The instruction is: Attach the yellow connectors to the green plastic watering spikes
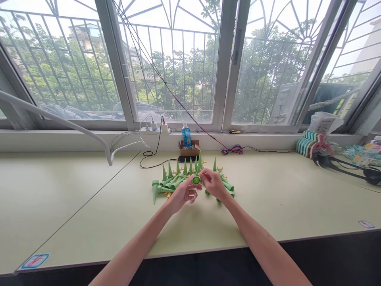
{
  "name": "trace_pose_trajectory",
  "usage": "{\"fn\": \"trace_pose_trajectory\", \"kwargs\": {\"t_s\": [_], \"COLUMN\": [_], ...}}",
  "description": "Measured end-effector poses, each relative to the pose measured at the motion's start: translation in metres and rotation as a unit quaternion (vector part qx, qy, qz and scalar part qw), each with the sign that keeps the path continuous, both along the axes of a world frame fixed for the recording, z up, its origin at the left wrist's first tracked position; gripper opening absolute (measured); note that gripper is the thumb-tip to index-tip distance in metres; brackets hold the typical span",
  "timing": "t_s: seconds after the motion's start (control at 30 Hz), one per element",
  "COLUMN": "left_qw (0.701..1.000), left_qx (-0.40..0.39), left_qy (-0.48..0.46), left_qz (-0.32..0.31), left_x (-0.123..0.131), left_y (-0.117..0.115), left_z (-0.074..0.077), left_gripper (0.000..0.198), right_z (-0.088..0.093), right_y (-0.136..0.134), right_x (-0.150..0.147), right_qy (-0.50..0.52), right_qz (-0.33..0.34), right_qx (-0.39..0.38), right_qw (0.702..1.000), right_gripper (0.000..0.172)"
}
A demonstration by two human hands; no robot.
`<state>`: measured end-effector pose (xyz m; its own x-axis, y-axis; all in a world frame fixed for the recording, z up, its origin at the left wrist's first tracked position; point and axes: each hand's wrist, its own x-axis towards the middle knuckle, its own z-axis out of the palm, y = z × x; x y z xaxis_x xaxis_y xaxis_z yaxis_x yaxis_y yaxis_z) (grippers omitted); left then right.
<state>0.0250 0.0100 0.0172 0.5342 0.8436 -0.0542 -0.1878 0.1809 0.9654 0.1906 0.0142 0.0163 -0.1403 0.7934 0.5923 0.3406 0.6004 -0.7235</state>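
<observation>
Just above the table, my left hand (182, 194) is closed round a green plastic watering spike (195, 180), its round hollow end turned up towards me. My right hand (212, 183) is at the spike's right side, thumb and fingers pinched together. Whatever lies between those fingertips is too small to make out. Behind and beside both hands is a spread of similar green watering spikes: some stand point up, like the spike (164, 172) at the left, and others lie flat. Small yellow valve pieces (168, 195) show among them.
Behind the spikes lie a dark phone (187, 159) and a small cardboard box (190, 150) with a blue bottle (186, 136). Cables (233, 149) run along the back. Pink and teal clips (317, 145) and a black headband (342, 167) are at the right. A white bent tube (74, 126) crosses the left.
</observation>
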Motion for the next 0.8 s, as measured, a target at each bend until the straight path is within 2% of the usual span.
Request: {"fn": "trace_pose_trajectory", "kwargs": {"t_s": [0.2,0.43,0.8], "left_qw": [0.992,0.952,0.931], "left_qx": [0.103,0.247,0.287], "left_qy": [0.048,0.134,0.156], "left_qz": [0.047,0.123,0.161], "left_x": [0.002,0.003,0.005], "left_y": [-0.002,-0.004,0.002], "left_z": [0.001,-0.002,-0.012], "left_gripper": [0.040,0.035,0.035], "right_z": [0.001,-0.001,-0.001], "right_y": [0.000,0.002,0.003], "right_x": [0.001,0.001,0.002], "right_qy": [-0.010,-0.022,-0.025], "right_qz": [-0.007,-0.022,-0.027], "right_qx": [-0.001,0.000,-0.006], "right_qw": [1.000,1.000,0.999], "right_gripper": [0.033,0.033,0.031]}}
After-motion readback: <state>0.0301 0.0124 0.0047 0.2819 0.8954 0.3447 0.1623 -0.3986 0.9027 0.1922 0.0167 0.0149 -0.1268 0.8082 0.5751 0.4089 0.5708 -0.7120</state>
